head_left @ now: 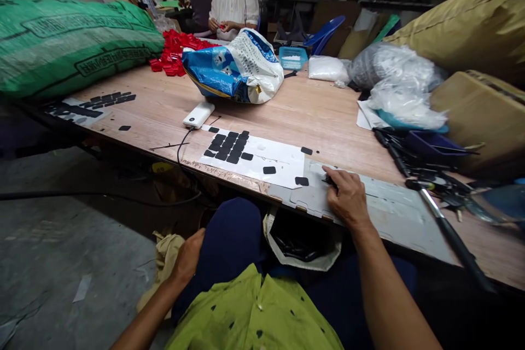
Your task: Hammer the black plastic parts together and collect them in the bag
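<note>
Over the grey board (394, 208) at the table's front edge, my right hand (348, 197) is closed on a small black piece (330, 181), mostly covered by the fingers. To its left, a white sheet (283, 161) carries several black rounded-square pads (229, 146), most in tight rows and a few loose, such as the pad (302, 181) nearest my hand. My left hand (188, 257) is low beside my left knee, its fingers curled; anything inside them is hidden. Between my knees hangs an open white bag (303, 262) with dark pieces inside.
A white power bank (199, 115) with a cable lies left of the sheet. Behind it stands a blue-and-white sack (238, 68), near red pieces (176, 49). A green sack (77, 44) bounds the left. Black-handled tools (445, 224) lie right. Two people sit opposite.
</note>
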Demonstrator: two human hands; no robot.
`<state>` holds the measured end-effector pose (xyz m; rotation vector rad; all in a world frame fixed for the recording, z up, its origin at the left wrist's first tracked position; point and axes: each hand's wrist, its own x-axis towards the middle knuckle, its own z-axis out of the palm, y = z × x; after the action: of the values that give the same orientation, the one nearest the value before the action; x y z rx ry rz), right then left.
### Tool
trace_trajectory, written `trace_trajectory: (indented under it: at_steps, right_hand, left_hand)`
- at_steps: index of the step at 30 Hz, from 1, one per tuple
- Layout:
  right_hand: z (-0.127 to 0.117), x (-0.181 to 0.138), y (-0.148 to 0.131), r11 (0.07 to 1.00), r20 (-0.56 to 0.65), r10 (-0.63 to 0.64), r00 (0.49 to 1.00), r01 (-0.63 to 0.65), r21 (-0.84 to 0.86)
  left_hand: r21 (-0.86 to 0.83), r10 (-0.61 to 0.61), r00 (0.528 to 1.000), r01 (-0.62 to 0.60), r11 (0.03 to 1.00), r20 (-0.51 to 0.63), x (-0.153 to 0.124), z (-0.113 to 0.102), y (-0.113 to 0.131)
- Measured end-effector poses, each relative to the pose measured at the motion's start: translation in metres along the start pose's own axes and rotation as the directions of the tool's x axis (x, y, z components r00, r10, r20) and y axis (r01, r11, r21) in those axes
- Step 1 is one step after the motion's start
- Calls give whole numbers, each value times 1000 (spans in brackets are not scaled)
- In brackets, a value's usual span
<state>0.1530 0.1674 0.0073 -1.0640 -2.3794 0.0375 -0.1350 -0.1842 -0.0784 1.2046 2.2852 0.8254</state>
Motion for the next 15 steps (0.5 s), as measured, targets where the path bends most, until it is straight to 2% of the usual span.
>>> trace_trajectory:
  at_steps: [3, 5, 8, 11, 15]
  right_hand:
    - [-1, 1, 0, 999, 22, 27, 999, -28, 43]
    - [-2, 1, 1, 996, 21, 65, 998, -66, 57]
    - [-5, 0, 1, 992, 15, 104, 994, -105, 76]
    - [-8, -1, 1, 982, 10, 128, 992, -128, 142]
    - [-8, -1, 8, 921, -47, 183, 982, -154, 359]
  left_hand:
    - [31, 175, 980, -173, 984, -96, 8, -13, 41]
    - [-12, 341, 924, -348, 938, -172, 12, -13, 78]
    - [-104, 549, 816, -571, 814, -180, 24, -3, 134]
    - [-135, 605, 774, -631, 764, -187, 49, 11, 181]
    - [-79, 613, 778, -626, 776, -138, 102, 30, 231]
